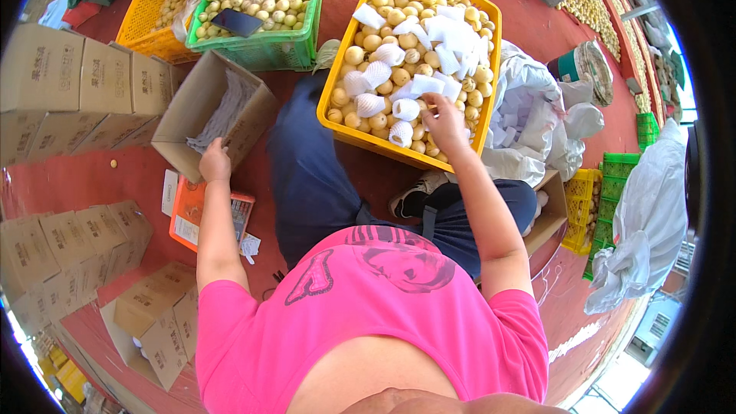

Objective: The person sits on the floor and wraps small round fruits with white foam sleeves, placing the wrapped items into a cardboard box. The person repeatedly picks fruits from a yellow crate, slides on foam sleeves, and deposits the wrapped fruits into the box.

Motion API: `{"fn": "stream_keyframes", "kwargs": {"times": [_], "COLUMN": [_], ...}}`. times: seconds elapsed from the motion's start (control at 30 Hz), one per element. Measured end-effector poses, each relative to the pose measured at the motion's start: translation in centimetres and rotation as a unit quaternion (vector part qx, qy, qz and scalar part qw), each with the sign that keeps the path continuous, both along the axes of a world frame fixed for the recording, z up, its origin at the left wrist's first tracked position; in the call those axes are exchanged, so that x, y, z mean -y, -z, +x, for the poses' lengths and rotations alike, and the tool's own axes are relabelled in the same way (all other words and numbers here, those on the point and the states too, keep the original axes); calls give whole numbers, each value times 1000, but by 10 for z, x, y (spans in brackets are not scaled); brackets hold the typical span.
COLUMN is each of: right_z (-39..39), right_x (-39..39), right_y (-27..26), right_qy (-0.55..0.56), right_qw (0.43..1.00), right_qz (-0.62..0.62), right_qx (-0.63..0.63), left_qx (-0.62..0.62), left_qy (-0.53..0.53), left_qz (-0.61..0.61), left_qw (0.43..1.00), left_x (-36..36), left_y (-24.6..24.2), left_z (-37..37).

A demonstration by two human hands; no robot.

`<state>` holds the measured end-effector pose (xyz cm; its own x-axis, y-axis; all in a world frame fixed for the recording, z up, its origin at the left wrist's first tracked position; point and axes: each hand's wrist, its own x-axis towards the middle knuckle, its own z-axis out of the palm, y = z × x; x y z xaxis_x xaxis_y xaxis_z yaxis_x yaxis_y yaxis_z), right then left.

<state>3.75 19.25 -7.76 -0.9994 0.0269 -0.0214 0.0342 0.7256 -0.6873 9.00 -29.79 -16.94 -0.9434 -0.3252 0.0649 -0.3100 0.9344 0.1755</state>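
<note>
A yellow plastic crate of round pale-yellow fruits stands before me, with white foam net sleeves lying on the fruits, several of them puffed out and others flat. My right hand reaches over the fruits at the crate's near right part, thumb and index finger close together; whether something is between them cannot be told. At the left, my left hand is at the near edge of an open cardboard box, fingers at its rim. Inside that box lies whitish-grey padding.
A green crate of fruits bears a smartphone. Stacked cardboard boxes stand left. An orange scale is beneath my left forearm. Right of the yellow crate are a white sack of foam sleeves and a bucket.
</note>
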Motion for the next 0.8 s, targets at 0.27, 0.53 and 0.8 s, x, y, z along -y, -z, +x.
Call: {"fn": "stream_keyframes", "kwargs": {"times": [0.27, 0.53, 0.8], "right_z": [-18, -76, -137], "right_x": [40, 31, 74], "right_y": [46, -24, -11], "right_qy": [-47, 4, -278], "right_qw": [972, 998, 891], "right_qz": [225, 51, 333], "right_qx": [-44, 30, 134], "left_qx": [-65, 167, 182], "left_qy": [202, 251, 169], "left_qz": [360, 38, 119], "left_qw": [908, 953, 962], "left_x": [-148, -302, -306], "left_y": [-78, -77, -53], "left_z": [-101, -103, -134]}}
